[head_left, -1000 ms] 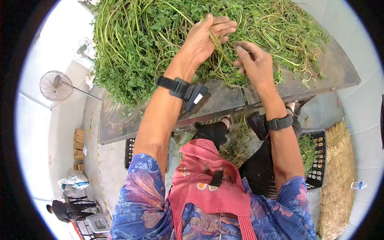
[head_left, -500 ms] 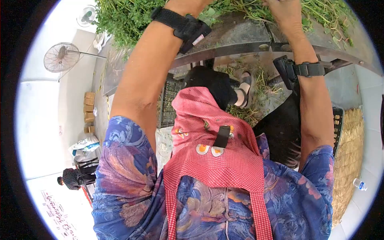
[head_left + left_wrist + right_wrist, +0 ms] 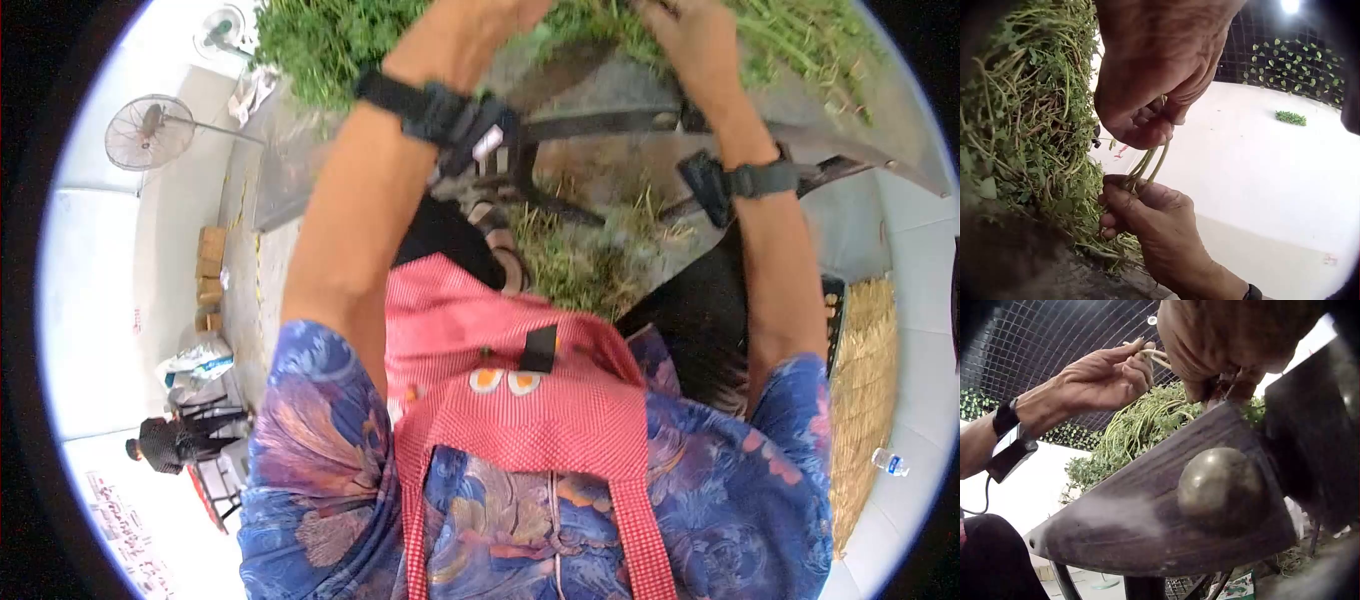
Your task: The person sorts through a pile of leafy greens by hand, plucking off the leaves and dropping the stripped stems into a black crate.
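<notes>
Several thin green stems [image 3: 1144,167] stretch between both hands in the left wrist view. My left hand [image 3: 1160,69] pinches their upper end with curled fingers. Lower down, my right hand [image 3: 1169,228] grips the same stems between thumb and fingers. A big heap of leafy green stalks [image 3: 1029,112] lies beside the hands on the dark table. Seen from the head, the left hand [image 3: 505,15] and right hand [image 3: 700,45] are at the top edge, partly cut off, over the table's near side [image 3: 580,90].
A metal table edge [image 3: 600,122] with a round knob [image 3: 1222,490] runs below the hands. Plant scraps [image 3: 590,260] litter the floor. A straw mat [image 3: 865,380] and plastic bottle [image 3: 889,462] are at right; a standing fan [image 3: 150,130] and another person [image 3: 165,440] are at left.
The head view has tipped down, putting the hands at its top edge. One second ago the left hand was spread with stems across it over the heap. The near foot has also shifted.
</notes>
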{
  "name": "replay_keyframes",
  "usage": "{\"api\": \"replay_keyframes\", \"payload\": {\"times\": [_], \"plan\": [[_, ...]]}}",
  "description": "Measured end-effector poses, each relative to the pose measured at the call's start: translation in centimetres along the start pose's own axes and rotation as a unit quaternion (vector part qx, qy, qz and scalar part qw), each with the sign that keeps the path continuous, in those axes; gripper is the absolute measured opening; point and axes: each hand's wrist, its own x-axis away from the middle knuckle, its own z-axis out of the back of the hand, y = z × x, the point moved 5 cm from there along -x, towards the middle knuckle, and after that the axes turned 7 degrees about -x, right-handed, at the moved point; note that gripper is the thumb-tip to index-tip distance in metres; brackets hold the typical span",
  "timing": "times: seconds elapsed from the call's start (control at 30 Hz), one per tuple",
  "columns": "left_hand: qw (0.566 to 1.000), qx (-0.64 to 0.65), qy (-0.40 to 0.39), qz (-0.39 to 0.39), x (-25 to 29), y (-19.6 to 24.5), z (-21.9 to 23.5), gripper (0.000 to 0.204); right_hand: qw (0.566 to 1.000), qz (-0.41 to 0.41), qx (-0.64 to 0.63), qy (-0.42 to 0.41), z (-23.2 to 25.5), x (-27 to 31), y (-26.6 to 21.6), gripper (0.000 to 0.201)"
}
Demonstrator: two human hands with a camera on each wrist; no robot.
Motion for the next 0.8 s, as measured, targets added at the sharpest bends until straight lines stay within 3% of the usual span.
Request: {"api": "replay_keyframes", "payload": {"times": [0.07, 0.1, 0.17, 0.23, 0.27, 0.33, 0.4, 0.43, 0.5, 0.57, 0.63, 0.7, 0.77, 0.8], "plan": [[0.999, -0.009, 0.01, -0.031, 0.2, -0.7, 0.8, 0.025, 0.997, 0.003, 0.071, -0.009, -0.2, 0.4, 1.4, 0.026], [0.999, -0.012, 0.019, -0.035, 0.0, -1.6, 1.3, 0.033, 0.996, 0.021, 0.083, 0.004, 0.3, 0.1, 1.6, 0.026], [0.997, 0.039, 0.044, -0.05, -0.2, -2.7, 3.3, 0.028, 0.995, -0.082, 0.052, 0.028, 1.2, -0.5, 2.8, 0.019], [0.979, 0.16, 0.124, -0.032, 0.4, -3.2, 5.0, 0.029, 0.995, -0.074, 0.066, 0.034, 2.1, -1.9, 3.1, 0.019], [0.979, 0.158, 0.124, -0.046, 0.3, -3.2, 5.4, 0.029, 0.993, -0.081, 0.077, 0.032, 2.7, -2.8, 3.6, 0.019], [0.936, 0.296, 0.185, -0.04, 0.3, -4.3, 6.4, 0.024, 0.994, -0.074, 0.071, 0.032, 3.8, -4.3, 4.7, 0.021], [0.926, 0.324, 0.19, -0.041, 0.3, -5.1, 7.0, 0.024, 0.994, -0.101, 0.037, -0.017, 4.6, -5.9, 5.7, 0.03], [0.917, 0.351, 0.189, -0.034, 0.1, -5.6, 7.1, 0.024, 0.995, -0.094, 0.038, -0.016, 5.1, -6.6, 5.8, 0.03], [0.91, 0.364, 0.196, -0.033, -0.3, -6.2, 6.9, 0.024, 0.993, -0.085, -0.086, 0.001, 6.5, -8.3, 4.8, 0.036], [0.922, 0.349, 0.168, -0.018, -0.7, -6.8, 6.1, 0.025, 0.987, -0.111, -0.119, -0.007, 7.0, -9.7, 3.8, 0.032], [0.923, 0.35, 0.163, -0.014, -0.9, -7.1, 5.8, 0.025, 0.959, -0.149, -0.236, -0.047, 5.5, -10.3, 1.7, 0.025], [0.935, 0.331, 0.126, -0.016, -0.8, -7.1, 5.6, 0.025, 0.951, -0.157, -0.255, -0.074, 3.3, -9.9, 1.0, 0.024], [0.939, 0.325, 0.116, -0.007, -0.3, -7.2, 5.4, 0.027, 0.926, -0.185, -0.27, -0.189, 0.3, -8.9, 1.0, 0.026], [0.939, 0.321, 0.119, 0.005, 0.0, -7.0, 5.4, 0.026, 0.923, -0.201, -0.262, -0.196, -0.5, -8.5, 1.0, 0.027]]}}
